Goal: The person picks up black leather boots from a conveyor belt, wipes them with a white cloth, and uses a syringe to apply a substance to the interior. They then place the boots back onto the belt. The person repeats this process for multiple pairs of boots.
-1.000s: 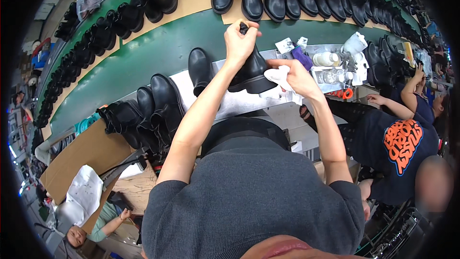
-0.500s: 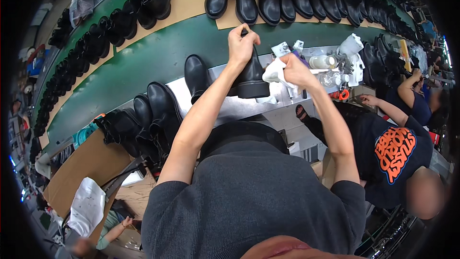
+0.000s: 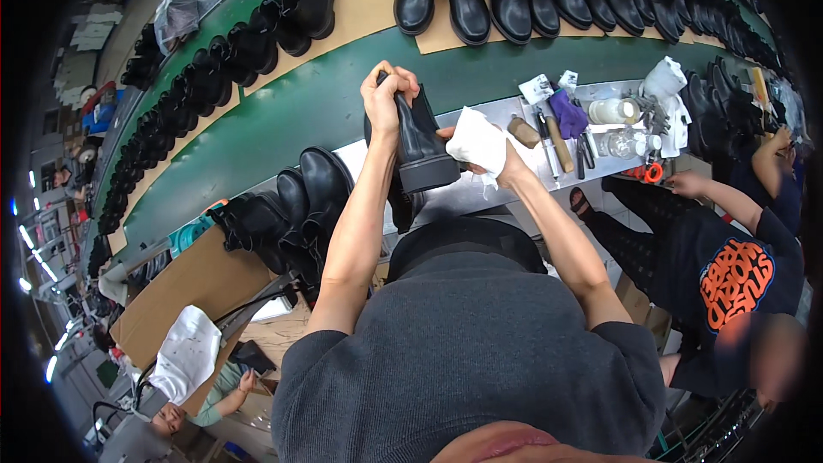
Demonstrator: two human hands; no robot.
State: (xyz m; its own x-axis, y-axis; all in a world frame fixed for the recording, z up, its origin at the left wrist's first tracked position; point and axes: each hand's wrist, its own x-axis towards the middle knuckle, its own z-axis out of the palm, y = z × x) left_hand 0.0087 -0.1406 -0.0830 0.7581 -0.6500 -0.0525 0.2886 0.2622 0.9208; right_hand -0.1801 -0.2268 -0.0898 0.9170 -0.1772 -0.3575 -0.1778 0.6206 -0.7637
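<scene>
My left hand [image 3: 391, 105] is closed around the top of a black leather boot [image 3: 418, 133], holding it above the metal-topped edge with its heel toward me and the shaft tilted up and left. A folded white cloth [image 3: 478, 144] is in my right hand [image 3: 512, 165], beside the boot's heel end. Part of that hand is hidden behind the cloth; whether the cloth touches the leather I cannot tell. Below the held boot, partly covered by it and my left forearm, is another black boot [image 3: 403, 208].
Rows of black boots [image 3: 467, 4] stand on cardboard along the green bench [image 3: 291, 116]. Brushes and a wooden-handled tool [image 3: 560, 146], a purple cloth [image 3: 568, 113] and clear bottles [image 3: 619, 144] lie to the right. More boots [image 3: 326, 189] sit at left. A co-worker [image 3: 729, 266] is close on my right.
The held boot has shifted left and tilted. My right hand has brought the cloth in beside its heel end, uncovering the tools. The whole view has also shifted.
</scene>
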